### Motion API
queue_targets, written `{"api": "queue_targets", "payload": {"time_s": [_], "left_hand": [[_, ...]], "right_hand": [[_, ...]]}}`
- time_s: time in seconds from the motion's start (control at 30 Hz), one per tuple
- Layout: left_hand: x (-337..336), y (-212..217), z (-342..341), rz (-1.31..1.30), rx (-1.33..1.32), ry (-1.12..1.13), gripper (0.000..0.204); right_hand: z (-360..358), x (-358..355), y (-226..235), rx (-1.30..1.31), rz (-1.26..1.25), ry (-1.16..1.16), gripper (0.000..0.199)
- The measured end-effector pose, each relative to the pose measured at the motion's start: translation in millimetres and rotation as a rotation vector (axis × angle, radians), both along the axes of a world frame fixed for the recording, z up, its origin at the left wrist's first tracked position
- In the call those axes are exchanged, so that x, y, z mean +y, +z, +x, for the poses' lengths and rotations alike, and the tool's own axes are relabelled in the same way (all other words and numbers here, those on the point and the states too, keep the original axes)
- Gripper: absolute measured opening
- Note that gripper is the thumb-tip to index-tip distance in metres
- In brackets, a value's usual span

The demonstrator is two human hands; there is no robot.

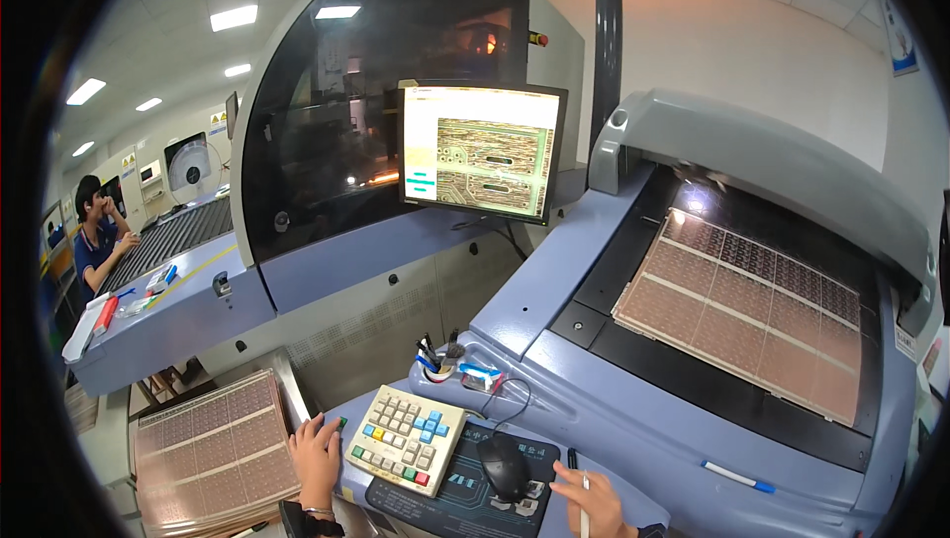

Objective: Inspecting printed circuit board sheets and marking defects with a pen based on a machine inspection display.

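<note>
Beige keypad (407, 436) with coloured keys, on the worktop. Left hand (317, 455) just left of keypad, fingers curled, grip empty. Right hand (586, 500) right of keypad, closed on white pen (584, 503). Black mouse (505, 466) between. Yellow triangular signs (217, 123) far behind keypad.

a flat monitor (483, 150) glows with a magnified board pattern, mounted before the big dark curved hood (381, 93) of the machine. to the right, a copper-coloured circuit panel (752, 310) lies on the black inspection bed, a blue pen (737, 477) resting on the ledge below it. lower left, a stack of similar panels (213, 454) sits on a cart. far left, another person (97, 236) sits at a conveyor (chin propped). a cup of pens (438, 357) stands upright.
</note>
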State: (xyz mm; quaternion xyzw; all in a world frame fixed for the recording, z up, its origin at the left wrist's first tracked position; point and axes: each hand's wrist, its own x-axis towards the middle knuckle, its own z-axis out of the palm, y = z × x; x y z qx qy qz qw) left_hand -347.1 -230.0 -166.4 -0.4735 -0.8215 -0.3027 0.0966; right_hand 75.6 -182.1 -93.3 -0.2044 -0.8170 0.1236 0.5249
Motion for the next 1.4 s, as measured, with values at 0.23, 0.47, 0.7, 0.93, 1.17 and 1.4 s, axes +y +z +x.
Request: {"api": "queue_targets", "payload": {"time_s": [0.23,0.47,0.7,0.93,1.17,1.4], "left_hand": [[2.9,-5.7,-4.9,0.028,0.007,0.002,0.026],[2.5,-11.4,-10.2,0.038,0.024,-0.005,0.030],[-61.4,-20.1,-62.7,0.373,-0.155,-0.053,0.032],[-204.9,-72.9,-75.9,-0.246,0.039,0.573,0.051],[-246.0,-90.4,-54.2,-0.210,-0.096,0.632,0.065],[-226.0,-36.5,-84.2,-0.309,-0.146,0.606,0.035]], "right_hand": [[3.4,3.2,-5.9,-0.002,0.014,-0.078,0.033],[35.5,21.1,18.8,-0.265,0.079,-0.298,0.041],[192.9,98.3,72.4,-0.357,0.160,-0.915,0.038],[288.4,133.9,75.0,-0.493,-0.030,-0.852,0.054],[280.8,131.3,93.6,-0.616,-0.152,-0.816,0.057],[306.6,145.9,72.2,-1.042,0.116,-0.893,0.051]]}}
